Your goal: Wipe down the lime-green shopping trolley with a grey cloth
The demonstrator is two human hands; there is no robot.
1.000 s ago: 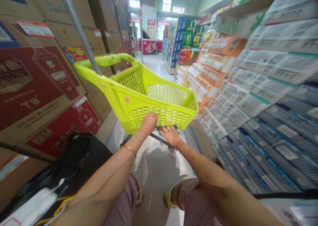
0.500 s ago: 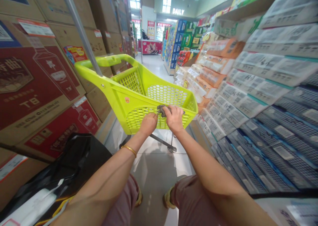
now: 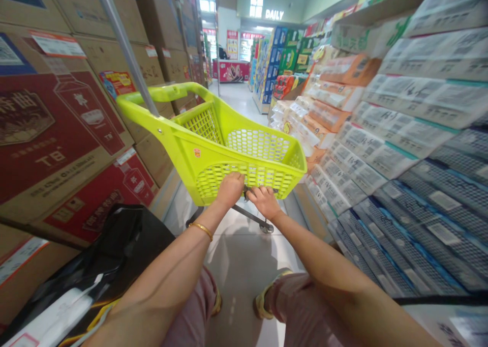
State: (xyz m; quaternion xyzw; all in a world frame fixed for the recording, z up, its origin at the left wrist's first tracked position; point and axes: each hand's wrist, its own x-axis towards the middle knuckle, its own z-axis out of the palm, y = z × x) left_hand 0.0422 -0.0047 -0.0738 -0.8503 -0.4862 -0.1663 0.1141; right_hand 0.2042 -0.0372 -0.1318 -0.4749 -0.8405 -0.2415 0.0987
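Observation:
A lime-green plastic shopping cart (image 3: pixel 263 158) stands tilted in the aisle in front of me, its looped handle (image 3: pixel 168 93) at the far left. My left hand (image 3: pixel 230 189), with a gold bangle on the wrist, is closed against the cart's near mesh wall. My right hand (image 3: pixel 264 202) is closed just below that wall on a small dark rag (image 3: pixel 248 192), most of it hidden under the fingers. The cart's dark metal frame and a wheel (image 3: pixel 267 228) show beneath both hands.
Stacked cardboard cartons (image 3: pixel 64 128) with red print line the left side, with a grey pole (image 3: pixel 125 47) in front. Shelves of wrapped paper packs (image 3: pixel 400 148) fill the right. A black bag (image 3: pixel 114 255) lies at lower left. The white tiled aisle floor (image 3: pixel 240 265) runs ahead toward more displays.
My right hand has dropped from the cart's top rim back down below the near wall, taking the dark rag with it. The left hand has stayed on the mesh wall.

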